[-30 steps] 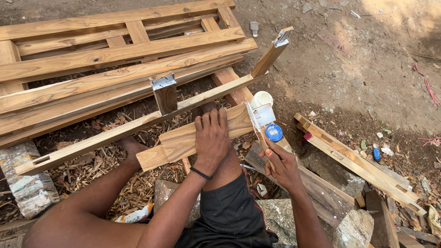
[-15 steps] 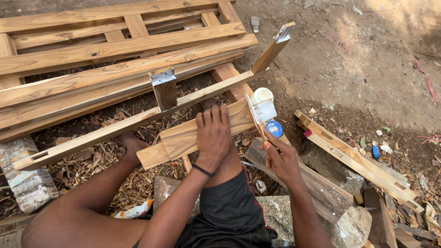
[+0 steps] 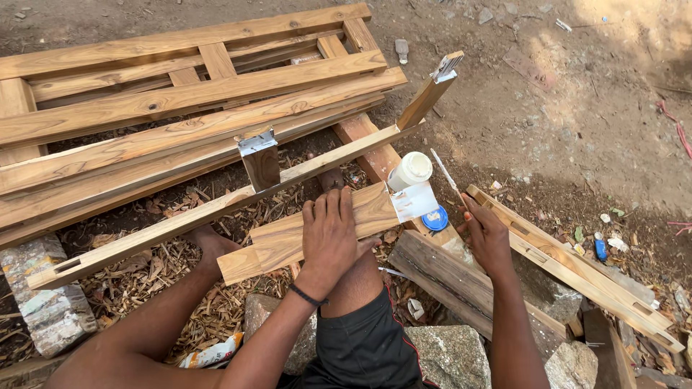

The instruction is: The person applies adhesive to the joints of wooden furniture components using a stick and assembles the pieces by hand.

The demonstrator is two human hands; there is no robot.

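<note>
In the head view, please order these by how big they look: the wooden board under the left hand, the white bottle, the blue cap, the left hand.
1. Wooden board
2. Left hand
3. White bottle
4. Blue cap, partly hidden, clearly smallest.

Tight around the short plank, open ground to the far right

The left hand (image 3: pixel 330 234) lies flat on the short plank (image 3: pixel 288 234), hemmed in beyond by the long rail (image 3: pixel 180 220) with its upright posts (image 3: pixel 261 162) and the stacked wooden frames (image 3: pixel 180 94). Just past the plank's glued end stand a white bottle (image 3: pixel 411 171) and a blue cap (image 3: pixel 435 218), narrowing the gap to the right hand (image 3: pixel 486 234) and its thin stick (image 3: pixel 448 174). Notched slats (image 3: pixel 577 270) and stones (image 3: pixel 447 356) crowd the right; the bare dirt (image 3: pixel 562 108) beyond lies open.
</note>
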